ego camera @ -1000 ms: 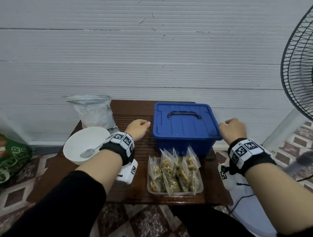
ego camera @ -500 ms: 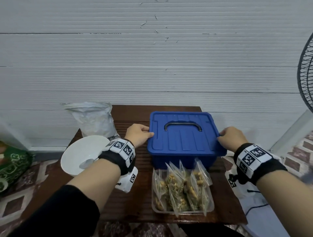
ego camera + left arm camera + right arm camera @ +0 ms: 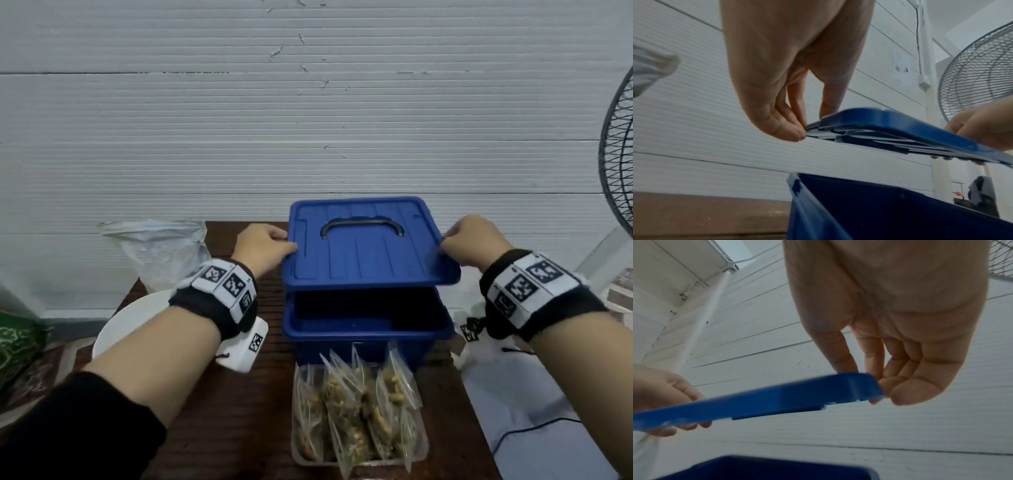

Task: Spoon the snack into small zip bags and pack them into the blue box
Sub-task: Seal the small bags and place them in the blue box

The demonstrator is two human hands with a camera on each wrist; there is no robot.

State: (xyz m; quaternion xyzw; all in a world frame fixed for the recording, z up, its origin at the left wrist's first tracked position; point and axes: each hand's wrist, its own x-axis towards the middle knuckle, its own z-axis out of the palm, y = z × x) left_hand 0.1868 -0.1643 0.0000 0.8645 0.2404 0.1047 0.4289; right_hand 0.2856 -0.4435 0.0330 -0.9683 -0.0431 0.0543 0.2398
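Note:
The blue lid [image 3: 366,250] with a dark handle hangs above the open blue box [image 3: 366,329], tilted with its near edge lower. My left hand [image 3: 263,248] pinches the lid's left edge [image 3: 838,120] between thumb and fingers. My right hand [image 3: 469,241] pinches the right edge [image 3: 863,386] the same way. The box interior looks dark; I cannot see anything in it. In front of the box a clear tray [image 3: 424,445] holds several small zip bags [image 3: 356,407] filled with brown snack.
A white bowl [image 3: 137,318] sits at the table's left, partly behind my left forearm. A crumpled silver snack bag [image 3: 161,253] stands behind it. The brown wooden table [image 3: 239,411] ends near the white wall. A standing fan [image 3: 616,164] is at the right.
Both hands closed on the lid's side edges and lifted it off the box, which now stands open. The head view shifted closer and lower.

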